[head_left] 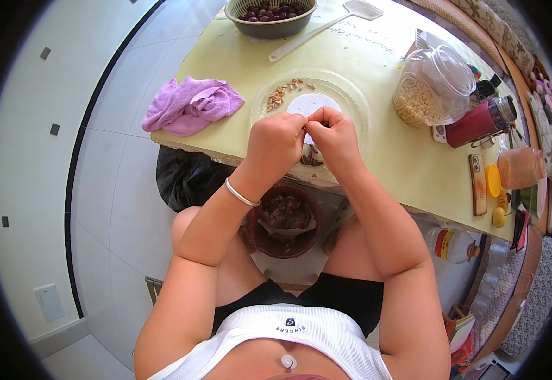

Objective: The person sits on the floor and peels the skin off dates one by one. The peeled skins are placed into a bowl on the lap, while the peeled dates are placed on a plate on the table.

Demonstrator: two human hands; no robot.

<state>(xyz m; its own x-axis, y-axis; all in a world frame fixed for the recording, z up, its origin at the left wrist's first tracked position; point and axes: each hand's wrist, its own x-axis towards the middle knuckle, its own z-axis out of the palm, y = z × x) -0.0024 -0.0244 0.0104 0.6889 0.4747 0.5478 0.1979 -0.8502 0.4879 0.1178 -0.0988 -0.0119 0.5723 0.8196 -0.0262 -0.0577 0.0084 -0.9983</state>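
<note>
My left hand (275,144) and my right hand (335,140) meet fingertip to fingertip above a clear, round plate (366,114). Both are closed in a pinch around a small dark seed (305,128), mostly hidden by the fingers. Pale tan kernels (277,98) lie in a loose group on the plate's far left side. A white disc (314,104) shows at its middle. Several dark, elongated seeds (312,156) sit at the near side, just below my hands and partly covered by them.
A reddish-brown bin (283,248) with scraps stands between my knees. A purple cloth (194,106) lies at the table's left edge. Beyond are a basket of dark fruit (273,28) and a white skimmer (314,35). At right: a kernel-filled jar (418,101), flask (475,123), phone (478,183).
</note>
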